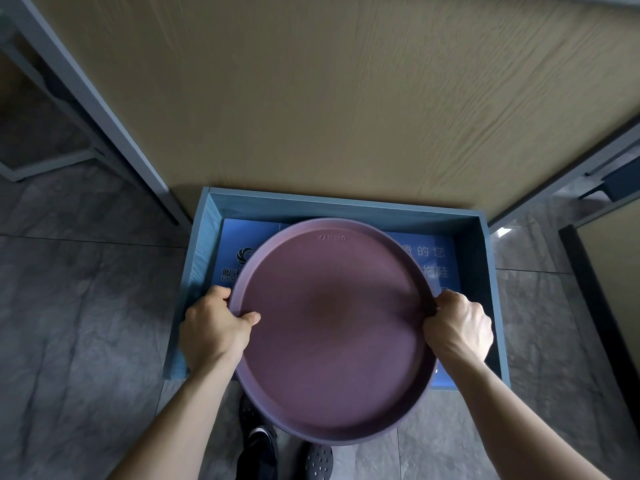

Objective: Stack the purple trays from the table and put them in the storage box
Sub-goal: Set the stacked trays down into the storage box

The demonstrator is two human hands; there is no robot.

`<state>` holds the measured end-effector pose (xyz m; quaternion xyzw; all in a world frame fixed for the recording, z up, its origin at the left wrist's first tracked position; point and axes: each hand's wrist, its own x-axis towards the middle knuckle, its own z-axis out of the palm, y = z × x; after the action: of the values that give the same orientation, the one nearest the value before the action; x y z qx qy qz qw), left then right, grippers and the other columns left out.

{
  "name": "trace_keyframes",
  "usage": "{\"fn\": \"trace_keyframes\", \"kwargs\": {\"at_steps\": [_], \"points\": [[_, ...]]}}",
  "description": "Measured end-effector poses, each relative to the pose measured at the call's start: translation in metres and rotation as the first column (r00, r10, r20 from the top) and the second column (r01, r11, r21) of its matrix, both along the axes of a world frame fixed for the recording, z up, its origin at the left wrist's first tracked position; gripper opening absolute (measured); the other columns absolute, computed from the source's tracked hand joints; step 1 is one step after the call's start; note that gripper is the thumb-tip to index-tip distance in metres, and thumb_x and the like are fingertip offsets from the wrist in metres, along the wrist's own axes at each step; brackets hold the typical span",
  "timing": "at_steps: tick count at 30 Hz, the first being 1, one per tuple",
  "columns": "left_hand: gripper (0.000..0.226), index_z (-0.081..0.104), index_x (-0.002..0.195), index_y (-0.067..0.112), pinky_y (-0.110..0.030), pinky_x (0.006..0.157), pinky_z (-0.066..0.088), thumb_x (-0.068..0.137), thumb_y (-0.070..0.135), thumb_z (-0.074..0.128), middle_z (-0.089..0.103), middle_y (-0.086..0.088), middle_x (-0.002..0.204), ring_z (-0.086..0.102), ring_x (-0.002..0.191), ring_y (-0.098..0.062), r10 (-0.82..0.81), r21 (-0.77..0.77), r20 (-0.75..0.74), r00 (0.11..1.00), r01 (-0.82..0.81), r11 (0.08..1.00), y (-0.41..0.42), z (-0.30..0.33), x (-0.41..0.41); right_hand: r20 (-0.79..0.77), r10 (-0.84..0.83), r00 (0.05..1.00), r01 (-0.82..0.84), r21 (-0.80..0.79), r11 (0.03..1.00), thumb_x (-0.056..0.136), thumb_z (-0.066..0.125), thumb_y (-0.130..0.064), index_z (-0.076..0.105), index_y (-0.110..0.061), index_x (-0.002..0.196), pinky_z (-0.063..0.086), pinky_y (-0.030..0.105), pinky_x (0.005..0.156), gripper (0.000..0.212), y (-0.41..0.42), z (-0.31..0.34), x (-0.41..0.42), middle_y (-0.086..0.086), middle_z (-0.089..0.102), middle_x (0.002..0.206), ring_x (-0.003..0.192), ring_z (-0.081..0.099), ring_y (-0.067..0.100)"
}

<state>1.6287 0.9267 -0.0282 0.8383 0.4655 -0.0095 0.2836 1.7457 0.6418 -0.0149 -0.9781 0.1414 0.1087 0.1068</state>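
purple round matte tray (332,327), hands gripping rim, blue wooden box (346,202)

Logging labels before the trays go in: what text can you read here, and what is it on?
"CAMBRO": embossed on the far rim of the purple tray, held by the left hand and right hand.
"的您" and "拖鞋": white print on the blue sheet in the storage box.
Logo and lettering at the sheet's left: mostly hidden, unreadable.
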Motion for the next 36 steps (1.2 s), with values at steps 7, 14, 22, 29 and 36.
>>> {"fn": "trace_keyframes", "kwargs": {"at_steps": [7, 14, 22, 29, 36], "points": [[0.048, 0.063, 0.099, 0.021, -0.044, 0.066, 0.058, 0.064, 0.040, 0.090, 0.075, -0.002, 0.092, 0.070, 0.088, -0.032, -0.061, 0.066, -0.046, 0.997, 0.064, 0.996, -0.003, 0.000, 0.000, 0.005, 0.009, 1.000, -0.009, -0.001, 1.000, 0.072, 0.058, -0.004, 0.071, -0.018, 0.091, 0.046, 0.036, 0.063, 0.027, -0.001, -0.001, 0.001, 0.015, 0.067, 0.085, 0.081, 0.063, 0.040], [0.082, 0.052, 0.135, 0.028, -0.045, 0.077, 0.054, 0.064, 0.042, 0.090, 0.076, -0.008, 0.110, 0.069, 0.102, -0.036, -0.180, 0.185, -0.078, 0.981, 0.192, 0.964, -0.001, 0.004, -0.003, 0.004, 0.003, 1.000, -0.003, 0.000, 1.000, 0.072, 0.059, -0.005, 0.070, -0.018, 0.090, 0.046, 0.036, 0.063, 0.025, -0.003, -0.002, 0.001, 0.012, 0.065, 0.080, 0.073, 0.057, 0.036], [0.100, 0.030, 0.153, 0.033, -0.049, 0.099, 0.050, 0.069, 0.042, 0.086, 0.032, -0.008, 0.157, 0.047, 0.135, -0.035, -0.386, 0.238, -0.052, 0.921, 0.387, 0.891, -0.015, 0.011, 0.000, 0.010, -0.010, 1.000, 0.010, 0.006, 1.000, 0.077, 0.059, -0.008, 0.068, -0.019, 0.102, 0.044, 0.036, 0.066, 0.029, -0.004, -0.004, -0.002, 0.015, 0.067, 0.091, 0.084, 0.062, 0.040], [0.127, 0.008, 0.157, 0.045, -0.049, 0.124, 0.000, 0.050, 0.084, 0.065, -0.003, -0.006, 0.168, -0.007, 0.155, -0.033, -0.695, 0.084, -0.158, 0.701, 0.711, 0.698, -0.048, -0.012, -0.011, 0.097, 0.453, 0.886, -0.455, 0.004, 0.890, 0.075, 0.065, -0.069, 0.021, -0.033, 0.156, 0.027, 0.047, 0.117, 0.098, 0.005, -0.019, -0.042, 0.013, 0.013, 0.166, 0.152, 0.013, 0.033], [0.135, 0.007, 0.156, 0.048, -0.050, 0.124, 0.001, 0.041, 0.083, 0.070, -0.007, -0.007, 0.168, -0.010, 0.154, -0.035, -0.689, 0.115, -0.183, 0.701, 0.711, 0.694, -0.051, -0.016, -0.011, -0.023, 0.604, 0.797, -0.602, 0.052, 0.797, 0.063, 0.041, -0.094, 0.000, -0.055, 0.151, 0.005, 0.052, 0.124, 0.105, 0.020, -0.036, -0.055, 0.006, -0.008, 0.168, 0.153, -0.013, 0.031]]}}
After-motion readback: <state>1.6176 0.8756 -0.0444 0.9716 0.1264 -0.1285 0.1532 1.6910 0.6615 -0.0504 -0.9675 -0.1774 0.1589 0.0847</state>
